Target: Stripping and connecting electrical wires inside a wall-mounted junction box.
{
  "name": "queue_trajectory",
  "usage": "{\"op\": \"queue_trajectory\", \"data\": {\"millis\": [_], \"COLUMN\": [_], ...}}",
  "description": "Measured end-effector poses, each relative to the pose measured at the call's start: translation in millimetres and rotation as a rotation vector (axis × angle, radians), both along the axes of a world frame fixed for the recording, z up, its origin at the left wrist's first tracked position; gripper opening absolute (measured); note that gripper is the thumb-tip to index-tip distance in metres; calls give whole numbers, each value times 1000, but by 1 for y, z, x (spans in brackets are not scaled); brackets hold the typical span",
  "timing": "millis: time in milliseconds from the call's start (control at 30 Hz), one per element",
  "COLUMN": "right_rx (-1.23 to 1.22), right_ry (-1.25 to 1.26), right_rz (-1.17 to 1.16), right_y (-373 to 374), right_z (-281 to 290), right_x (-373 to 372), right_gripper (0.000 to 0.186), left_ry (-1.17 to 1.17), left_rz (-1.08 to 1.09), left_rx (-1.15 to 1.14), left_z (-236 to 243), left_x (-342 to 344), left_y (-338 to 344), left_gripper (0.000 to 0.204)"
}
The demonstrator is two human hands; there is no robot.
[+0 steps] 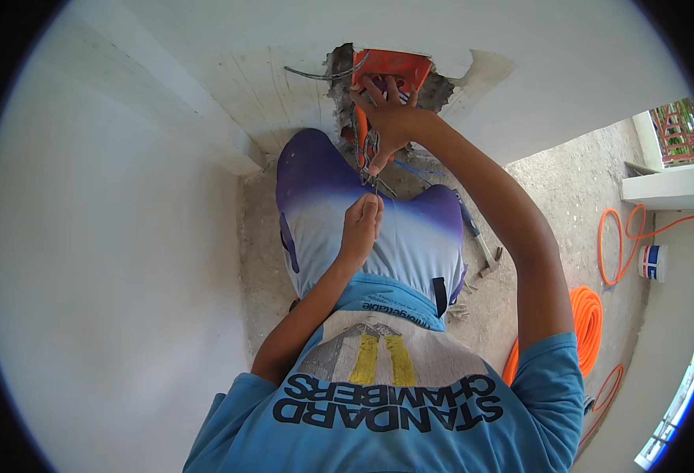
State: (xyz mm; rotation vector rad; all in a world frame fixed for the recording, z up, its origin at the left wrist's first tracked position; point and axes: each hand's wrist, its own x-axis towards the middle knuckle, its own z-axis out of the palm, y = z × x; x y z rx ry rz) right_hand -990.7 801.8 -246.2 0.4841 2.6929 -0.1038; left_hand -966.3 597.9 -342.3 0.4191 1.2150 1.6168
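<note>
Viewed from above, a person in a blue T-shirt (441, 441) and purple-and-white trousers (339, 236) faces a white wall (567, 87) with a jagged hole. Set in the hole is a red-orange electrical box (402, 61). The right hand (392, 126) is spread wide, fingers reaching over the lower part of the box, thumb pointing down. The left hand (360, 229) is just below, its fingers closed on a thin dark piece (376, 188), too small to identify. Grey wires (372, 144) hang beneath the box, beside a short orange conduit (361, 126); blue wires (418, 169) trail to the right. On the concrete floor (544, 197), a hammer (485, 254) lies right of the knees. Farther right are a coil of orange corrugated conduit (589, 327) and a white-and-blue bucket (653, 263).
</note>
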Motion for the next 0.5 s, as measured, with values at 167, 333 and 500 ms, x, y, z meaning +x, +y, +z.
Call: {"op": "queue_trajectory", "data": {"millis": [167, 333, 500], "right_rx": [-43, -277, 124], "right_ry": [816, 1035, 233], "right_rz": [105, -504, -1156], "right_y": [0, 29, -38], "right_z": [4, -15, -168], "right_x": [44, 208, 427], "right_gripper": [97, 44, 23], "left_ry": [-62, -200, -257], "left_rz": [87, 56, -86], "left_rx": [44, 58, 37], "left_z": [-4, 17, 33], "left_x": [-15, -27, -28], "left_y": [-8, -7, -2], "left_gripper": [28, 19, 22]}}
